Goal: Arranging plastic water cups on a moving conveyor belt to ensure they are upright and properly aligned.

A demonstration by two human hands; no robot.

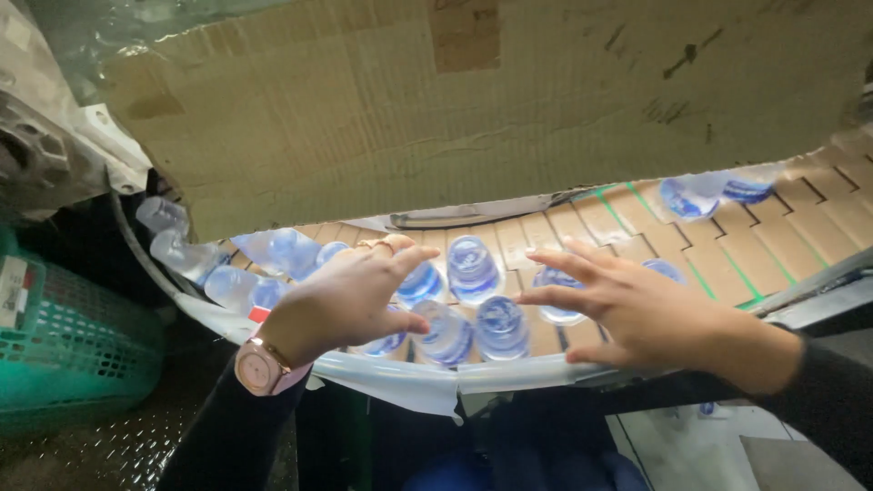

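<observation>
A wide sheet of brown cardboard [491,100] fills the upper half of the frame, with a darker tape patch near its top centre. Below it, a tan slatted conveyor [637,232] with green stripes curves from the centre out to the right edge, bounded along the near side by a pale curved rail [409,377]. Clear plastic bottles [473,268] with blue tints stand clustered on the belt at centre; more of them lie tipped at the left [182,250], and two sit at the upper right [714,193]. A green mesh crate [73,350] with a small white and red label sits at the lower left.

The left hand [350,300], with a pink wristwatch [261,366] and rings, reaches over the rail palm down, fingers loosely curled over the bottle tops and holding nothing. The right hand [637,309] stretches in from the right, palm down, fingers spread wide and open, fingertips just at a bottle near the centre
</observation>
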